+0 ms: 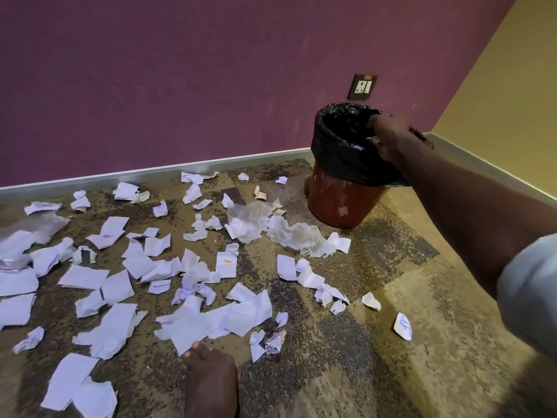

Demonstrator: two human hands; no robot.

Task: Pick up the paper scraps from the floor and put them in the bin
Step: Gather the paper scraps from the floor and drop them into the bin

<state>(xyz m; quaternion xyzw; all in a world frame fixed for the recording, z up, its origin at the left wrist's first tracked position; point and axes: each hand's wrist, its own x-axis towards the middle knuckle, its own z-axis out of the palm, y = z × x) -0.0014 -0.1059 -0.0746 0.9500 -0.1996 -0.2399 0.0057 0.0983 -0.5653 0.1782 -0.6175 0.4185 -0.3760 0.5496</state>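
My right hand [388,137] is stretched out to the bin [346,167], which stands in the corner where the purple wall [150,70] meets the yellow one. The fingers [373,120] are curled over the near-right rim, pinching the black liner [337,146] against it, thumb outside. I read this as steadying the bin or drawing it closer, not dropping anything in; I cannot see any scrap in that hand. My left hand is out of view, so I cannot say what it is doing. The paper scraps [135,260] are nearly all on the floor [391,297], spread across the carpet to the left of the bin and toward me, thickest at lower left. The nearest of them to my gripping hand is the crumpled translucent sheet [298,236], lying below and left of the bin's base. So everything to be collected lies left and back toward me from the fingers, and the bin is at the far right edge of the mess. My bare foot [211,378] rests at the near edge of the scatter. The job looks barely begun.
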